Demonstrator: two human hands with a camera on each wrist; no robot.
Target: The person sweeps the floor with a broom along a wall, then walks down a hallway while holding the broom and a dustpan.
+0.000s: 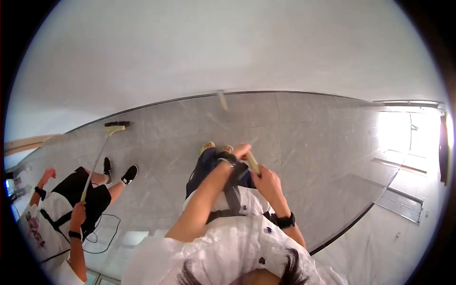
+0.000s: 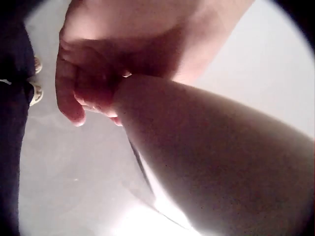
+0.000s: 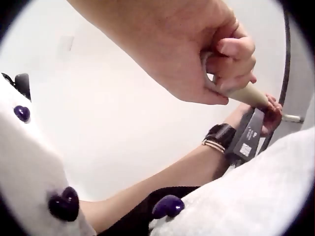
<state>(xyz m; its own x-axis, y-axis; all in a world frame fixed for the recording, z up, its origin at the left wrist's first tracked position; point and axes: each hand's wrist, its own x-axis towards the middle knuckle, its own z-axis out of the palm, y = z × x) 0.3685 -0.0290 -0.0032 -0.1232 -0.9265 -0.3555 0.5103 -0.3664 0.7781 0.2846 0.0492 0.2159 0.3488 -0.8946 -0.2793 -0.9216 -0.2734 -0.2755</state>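
Note:
Both hands hold a pale-handled pole. The right hand grips it close to the body, fingers curled round the hollow end in the right wrist view. Farther along the pole, the left hand has its fingers bent round it. Shaded and large, the handle runs from the left palm across the left wrist view. A blurred pale piece shows beyond the hands, by the foot of the wall; the shaft between is too blurred to make out.
Another person stands at the left, one hand round a long-handled broom with dark bristles on the floor. A black cable loops beside them. The grey tiled floor meets a white wall. A bright opening is at the right.

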